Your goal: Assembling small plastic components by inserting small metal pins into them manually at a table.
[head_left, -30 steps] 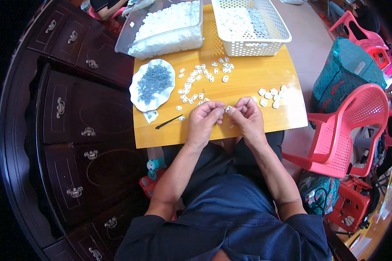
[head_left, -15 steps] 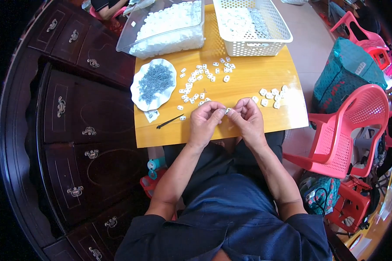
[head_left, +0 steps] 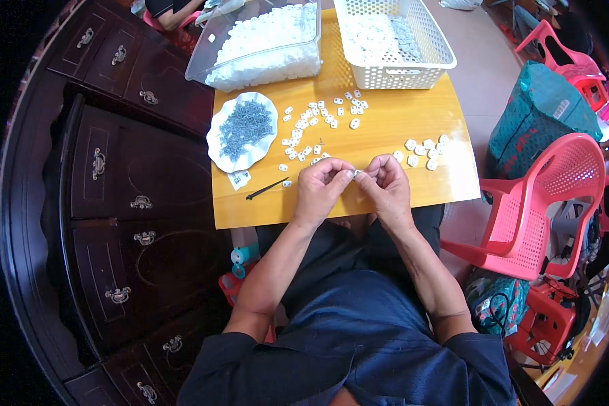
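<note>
Both hands meet over the near edge of the table. My left hand and my right hand pinch one small white plastic piece between thumbs and fingertips; most of it is covered. Ahead of them lie several loose white pieces with dark holes. On the right sits a small group of thicker white pieces. A white scalloped plate bears a heap of small grey parts. Left of my left hand, a thin black pointed tool lies beside a single white piece.
A clear plastic bin full of white pieces stands at the back left of the yellow table. Beside it is a cream perforated basket. Dark drawers line the left; a pink chair and a teal bag are at right.
The view has shifted slightly, so the table and its things sit a little farther right. Both hands keep their pinch on the white piece, with little movement.
</note>
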A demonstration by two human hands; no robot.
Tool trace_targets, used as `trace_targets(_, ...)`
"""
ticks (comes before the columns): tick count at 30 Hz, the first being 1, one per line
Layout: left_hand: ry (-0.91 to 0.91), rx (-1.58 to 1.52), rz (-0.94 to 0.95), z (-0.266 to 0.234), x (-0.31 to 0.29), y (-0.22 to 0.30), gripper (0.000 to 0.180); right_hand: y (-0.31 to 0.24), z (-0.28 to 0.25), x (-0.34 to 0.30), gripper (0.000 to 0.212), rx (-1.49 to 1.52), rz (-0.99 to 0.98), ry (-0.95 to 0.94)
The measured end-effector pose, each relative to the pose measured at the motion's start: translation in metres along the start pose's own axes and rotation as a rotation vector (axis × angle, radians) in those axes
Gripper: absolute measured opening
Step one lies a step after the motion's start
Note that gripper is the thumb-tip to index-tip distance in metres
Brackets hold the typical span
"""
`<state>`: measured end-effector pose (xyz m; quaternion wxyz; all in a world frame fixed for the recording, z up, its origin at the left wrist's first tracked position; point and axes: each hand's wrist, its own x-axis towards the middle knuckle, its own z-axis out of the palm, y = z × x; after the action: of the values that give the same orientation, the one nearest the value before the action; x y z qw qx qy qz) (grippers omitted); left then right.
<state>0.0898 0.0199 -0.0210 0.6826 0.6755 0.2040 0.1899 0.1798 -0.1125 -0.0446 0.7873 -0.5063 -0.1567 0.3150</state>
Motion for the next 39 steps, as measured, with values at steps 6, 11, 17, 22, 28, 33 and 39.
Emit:
trace_targets(6,-0.034,0.001,-0.004,-0.002,0.007,0.004,0.01,-0.008,0.003,0.0,0.021,0.019,-0.003,0.003)
trace_targets(11,0.012,0.056,0.049,0.0,0.026,0.018,0.013,-0.016,-0.007,0.007,0.02,0.048,-0.07,0.068)
trace_targets(17,0.09,0.602,0.342,-0.002,0.076,0.021,0.018,-0.022,-0.009,0.008,0.023,-0.009,-0.072,0.146)
trace_targets(22,0.115,0.941,0.476,0.005,0.095,0.016,0.019,-0.024,-0.008,0.008,0.018,-0.018,-0.048,0.173)
trace_targets(28,-0.002,1.088,0.374,0.012,0.104,0.01,0.015,-0.021,-0.013,0.01,0.015,-0.018,-0.074,0.149)
trace_targets(33,-0.022,0.98,0.322,0.009,0.096,0.007,0.009,-0.023,-0.011,0.009,0.015,-0.012,-0.048,0.154)
trace_targets(39,-0.102,0.145,-0.029,0.001,0.056,0.019,0.014,-0.024,-0.01,0.007,0.015,-0.023,-0.012,0.143)
